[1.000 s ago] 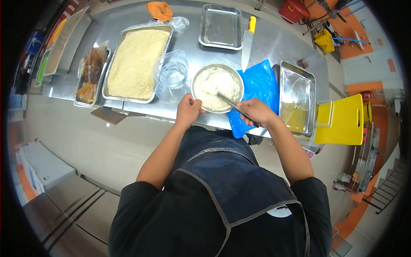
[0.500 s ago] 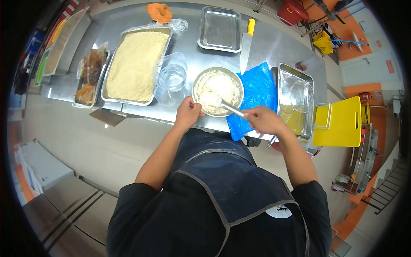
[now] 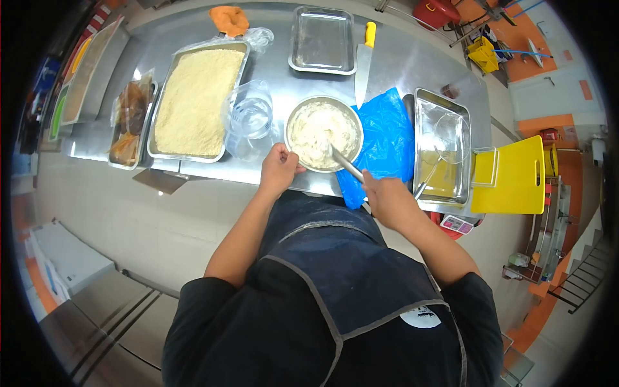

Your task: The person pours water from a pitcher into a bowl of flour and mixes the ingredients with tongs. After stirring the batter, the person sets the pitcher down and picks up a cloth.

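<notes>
A round metal bowl (image 3: 356, 120) stands near the table's front edge, with a thick pale, lumpy mixture (image 3: 316, 129) inside. My left hand (image 3: 280, 169) is closed at the bowl's left front rim, thumb and fingers pinching it. In my right hand (image 3: 391, 198) is a metal-handled stirring utensil (image 3: 347, 162), fingers wrapped round the handle. It slants into the bowl, and its head is sunk in the mixture, so its shape is hidden. A blue plastic bag (image 3: 387, 132) lies flat just right of the bowl, partly beneath my right hand's reach.
Left of the bowl are a clear plastic jug (image 3: 250, 116) and a tray of pale crumbs (image 3: 196, 103). A yellow-handled knife (image 3: 363, 68) lies behind, beside a metal tray (image 3: 322, 42). A deep metal pan (image 3: 445, 161) and a yellow cutting board (image 3: 512, 177) are at right.
My right hand has moved slightly down and turned, knuckles now more on top. The utensil's handle is steeper in the mixture. My left hand stays at the rim; the whole view has shifted a little.
</notes>
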### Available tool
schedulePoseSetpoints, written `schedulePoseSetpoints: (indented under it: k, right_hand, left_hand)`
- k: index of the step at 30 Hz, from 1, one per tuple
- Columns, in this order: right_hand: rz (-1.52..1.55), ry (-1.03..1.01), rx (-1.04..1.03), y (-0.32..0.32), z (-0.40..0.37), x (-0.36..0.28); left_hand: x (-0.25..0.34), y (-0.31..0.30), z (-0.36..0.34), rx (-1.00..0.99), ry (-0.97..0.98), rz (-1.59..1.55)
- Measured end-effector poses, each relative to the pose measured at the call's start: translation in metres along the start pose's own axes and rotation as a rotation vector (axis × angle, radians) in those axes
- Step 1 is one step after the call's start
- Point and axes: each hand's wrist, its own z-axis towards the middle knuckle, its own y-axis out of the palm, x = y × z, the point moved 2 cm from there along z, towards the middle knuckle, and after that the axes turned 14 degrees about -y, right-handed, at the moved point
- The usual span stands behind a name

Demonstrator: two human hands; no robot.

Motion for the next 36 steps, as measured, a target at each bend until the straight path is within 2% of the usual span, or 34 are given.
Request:
schedulePoseSetpoints:
  k: [2,5,8,11,14,17,18,21,24,27,28,31,34,36]
  right_hand:
    - [-0.027,-0.025,-0.049,0.006,-0.001,0.004]
    - [-0.076,-0.034,-0.02,0.033,0.032,0.049]
    - [-0.019,0.031,0.022,0.006,0.044,0.038]
    - [-0.089,0.021,-0.002,-0.027,0.02,0.016]
    - [-0.02,-0.057,-0.125,-0.013,0.011,0.009]
    - [-0.131,-0.017,-0.072,0.028,0.039,0.047]
    - [-0.061,-0.045,0.01,0.02,0.05,0.047]
    - [-0.058,-0.004,0.021,0.0,0.042,0.029]
    - [-0.122,-0.024,-0.087,-0.003,0.012,0.008]
    - [-0.16,0.008,-0.112,0.026,0.025,0.008]
    - [-0.281,-0.044,0.017,0.033,0.036,0.018]
    - [-0.124,0.019,0.044,0.008,0.056,0.037]
    - [-0.212,0.032,-0.071,-0.018,0.029,0.009]
    - [-0.192,0.015,-0.107,-0.002,0.02,0.003]
  left_hand:
    - [0.005,0.003,-0.003,0.004,-0.059,0.038]
    - [0.005,0.005,-0.007,0.001,-0.103,0.038]
    - [0.002,0.0,-0.005,0.007,-0.095,-0.001]
    - [0.003,-0.001,-0.003,0.018,-0.079,-0.036]
    - [-0.001,0.003,-0.003,-0.009,-0.082,-0.052]
    - [0.004,0.007,-0.007,-0.027,-0.106,-0.055]
    - [0.003,0.007,-0.011,-0.022,-0.123,-0.058]
    - [-0.007,0.004,-0.003,-0.032,-0.084,-0.115]
    - [-0.004,0.005,-0.003,-0.027,-0.11,-0.098]
    - [-0.003,0.01,-0.008,-0.059,-0.13,-0.092]
    - [-0.005,0.01,-0.007,-0.051,-0.131,-0.113]
    - [-0.006,0.009,-0.007,-0.026,-0.125,-0.151]
    - [-0.003,0.01,-0.005,-0.019,-0.105,-0.163]
    - [-0.007,0.012,0.001,-0.036,-0.099,-0.172]
